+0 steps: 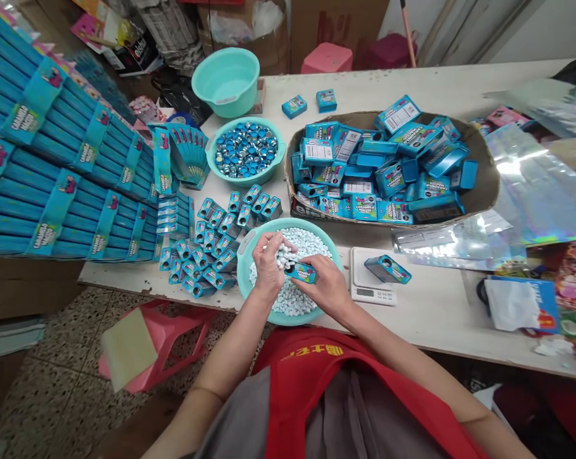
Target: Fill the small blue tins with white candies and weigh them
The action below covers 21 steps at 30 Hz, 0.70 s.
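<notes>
My left hand (268, 266) is cupped around a handful of small white candies (284, 256), above a turquoise basin (246, 280) filled with the same candies. Close beside it, my right hand (326, 284) grips a blue candy tin (303, 273), its round opening turned toward the candies. Another blue tin (388, 269) lies on the white digital scale (372, 294) to the right of the basin. On the left, several tins (215, 255) stand grouped with their round holes facing up.
Behind the basin, a cut-down cardboard box (393, 224) holds many blue tins. A turquoise bowl of round metal caps (213, 159) sits farther back, near another turquoise basin (225, 86). Stacked blue cartons (62, 178) rise at the left; shiny plastic bags (546, 185) cover the right.
</notes>
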Available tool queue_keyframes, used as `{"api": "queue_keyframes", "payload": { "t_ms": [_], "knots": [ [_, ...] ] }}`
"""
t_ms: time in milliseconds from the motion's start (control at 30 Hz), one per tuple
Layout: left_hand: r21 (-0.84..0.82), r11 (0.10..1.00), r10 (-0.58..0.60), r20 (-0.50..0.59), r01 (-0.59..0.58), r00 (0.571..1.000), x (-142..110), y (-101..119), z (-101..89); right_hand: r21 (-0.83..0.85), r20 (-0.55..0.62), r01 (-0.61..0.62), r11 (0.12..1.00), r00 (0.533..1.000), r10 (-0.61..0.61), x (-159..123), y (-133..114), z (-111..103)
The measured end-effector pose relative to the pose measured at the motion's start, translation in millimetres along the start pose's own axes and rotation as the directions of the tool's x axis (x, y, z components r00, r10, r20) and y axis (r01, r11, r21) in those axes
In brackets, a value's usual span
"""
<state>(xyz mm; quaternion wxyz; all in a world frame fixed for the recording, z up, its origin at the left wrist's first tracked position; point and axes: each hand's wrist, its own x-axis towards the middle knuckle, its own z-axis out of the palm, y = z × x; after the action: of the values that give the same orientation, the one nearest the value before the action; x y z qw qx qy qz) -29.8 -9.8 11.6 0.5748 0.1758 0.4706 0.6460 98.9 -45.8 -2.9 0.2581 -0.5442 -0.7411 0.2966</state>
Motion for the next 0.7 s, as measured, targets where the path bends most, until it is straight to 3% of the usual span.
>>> {"api": "queue_keyframes", "payload": {
  "t_ms": [300,700],
  "knots": [
    [0.010,1.000,-0.017,-0.078,0.018,0.997,4,-3,6.0,-0.033,-0.008,-0.029,0.999,1.000,0.029,6,3,-3],
    [0.062,0.998,0.007,-0.019,-0.006,1.000,4,-5,13.0,0.042,-0.020,-0.026,0.999,0.999,0.027,9,2,-7]
  ]
}}
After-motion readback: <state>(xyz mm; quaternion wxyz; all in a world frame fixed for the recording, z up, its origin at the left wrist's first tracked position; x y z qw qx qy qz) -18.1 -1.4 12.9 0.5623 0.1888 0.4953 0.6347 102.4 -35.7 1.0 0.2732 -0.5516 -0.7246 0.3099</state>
